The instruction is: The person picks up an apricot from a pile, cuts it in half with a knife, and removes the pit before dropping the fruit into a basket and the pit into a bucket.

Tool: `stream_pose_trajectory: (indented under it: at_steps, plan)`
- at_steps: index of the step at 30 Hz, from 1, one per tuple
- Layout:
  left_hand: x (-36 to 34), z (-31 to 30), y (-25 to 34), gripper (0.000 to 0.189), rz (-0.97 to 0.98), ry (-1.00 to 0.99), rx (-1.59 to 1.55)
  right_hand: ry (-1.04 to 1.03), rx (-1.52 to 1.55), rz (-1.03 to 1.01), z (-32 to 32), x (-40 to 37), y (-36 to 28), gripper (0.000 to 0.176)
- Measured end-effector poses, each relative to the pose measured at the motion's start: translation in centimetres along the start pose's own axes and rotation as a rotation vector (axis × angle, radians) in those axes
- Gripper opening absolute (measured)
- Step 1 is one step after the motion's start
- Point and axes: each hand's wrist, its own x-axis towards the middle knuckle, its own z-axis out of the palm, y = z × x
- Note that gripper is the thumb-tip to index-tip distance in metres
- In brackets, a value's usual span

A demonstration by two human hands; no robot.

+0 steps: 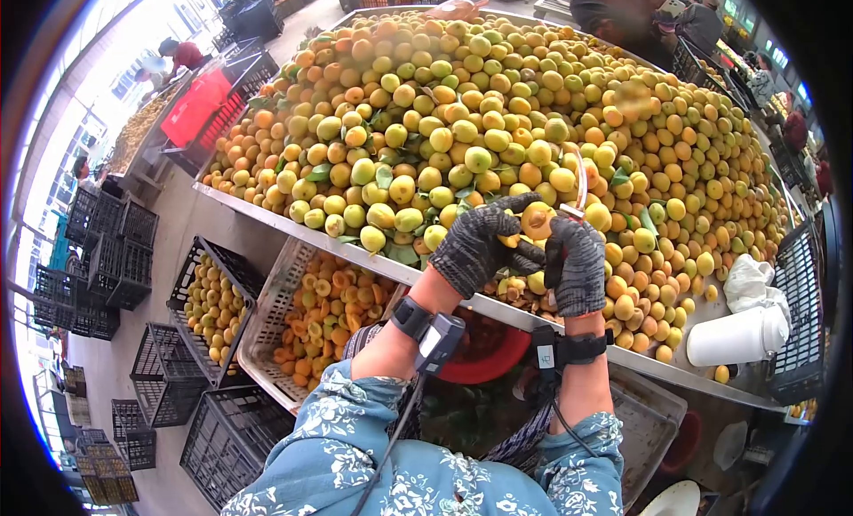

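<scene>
My left hand (484, 248), in a dark grey knit glove, is closed around a cut apricot (537, 219). Its orange flesh and a brown spot in the middle face up. Close beside it, my right hand (575, 265), gloved alike, grips a thin curved tool (582, 180) whose pale bowed strip rises above the fist; the part inside the fingers is hidden. Both hands are over the near edge of a metal-rimmed table (306, 231), heaped with yellow-green and orange apricots (462, 129). Cut pieces (515, 289) lie just below my hands.
Below the rim at left, a white crate (258, 352) holds halved apricots, beside a black crate (197, 313) of whole ones. A red basin (484, 360) sits under my arms. At right are a white container (737, 335) and an upright black crate (797, 312). Other people work farther off.
</scene>
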Motion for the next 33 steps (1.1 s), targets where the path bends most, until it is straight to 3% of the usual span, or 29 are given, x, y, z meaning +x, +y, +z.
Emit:
stream_pose_trajectory:
  at_steps: [2, 4, 5, 6, 8, 10, 12, 14, 16, 18, 20, 22, 25, 27, 33]
  plan:
    - [-0.3, 0.2, 0.1, 0.061, -0.058, -0.067, -0.01, -0.023, 0.045, 0.058, -1.3, -0.1, 0.0, 0.022]
    - [-0.5, 0.9, 0.2, 0.065, 0.109, -0.082, 0.4, 0.067, 0.2, 0.05, -0.2, -0.6, -0.3, 0.019]
    - [0.0, -0.2, -0.2, 0.062, 0.077, -0.092, 0.219, 0.045, 0.211, -0.008, 0.0, -0.3, 0.0, 0.021]
    - [-0.3, 1.0, 0.2, 0.055, 0.093, -0.012, 0.312, 0.018, 0.09, -0.076, 0.2, -0.3, -0.2, 0.02]
    - [-0.3, 0.4, -0.5, 0.047, 0.013, 0.055, 0.121, -0.068, -0.185, -0.071, -1.7, 0.4, 0.6, 0.018]
    - [-0.5, 0.8, -0.4, 0.043, -0.03, -0.079, 0.197, -0.006, -0.215, -0.039, 1.1, -0.5, -0.4, 0.016]
    - [-0.7, 2.4, 0.0, 0.043, -0.029, 0.001, 0.335, 0.02, -0.225, -0.119, 1.0, 0.2, 0.5, 0.017]
    - [-0.4, 2.7, 0.5, 0.044, -0.026, -0.038, 0.439, 0.019, -0.326, -0.137, 0.8, 0.0, -0.1, 0.021]
    - [0.8, -0.1, -0.7, 0.049, 0.051, 0.02, 0.483, -0.034, -0.33, -0.186, 0.5, 0.4, 0.2, 0.019]
    - [0.7, -0.4, 0.0, 0.062, -0.04, -0.008, 0.438, -0.109, -0.249, -0.156, 0.8, -0.1, -0.4, 0.018]
    - [0.8, -0.3, 0.4, 0.062, -0.045, -0.158, 0.473, -0.156, -0.206, -0.175, 1.0, -0.2, -0.8, 0.019]
    - [0.0, 0.6, 0.6, 0.058, -0.082, -0.176, 0.457, -0.207, -0.179, -0.085, 0.7, -0.1, -0.7, 0.02]
    - [-0.5, 0.6, 0.4, 0.042, -0.122, -0.061, 0.387, -0.187, -0.323, -0.149, 1.0, -0.3, -1.0, 0.015]
    - [-0.9, 0.6, 0.2, 0.04, -0.126, -0.052, 0.411, -0.156, -0.5, -0.194, 1.5, -0.9, -1.9, 0.01]
    - [-1.7, 1.6, 0.6, 0.037, -0.151, 0.005, 0.461, -0.191, -0.608, -0.22, 1.6, -1.3, -2.6, 0.015]
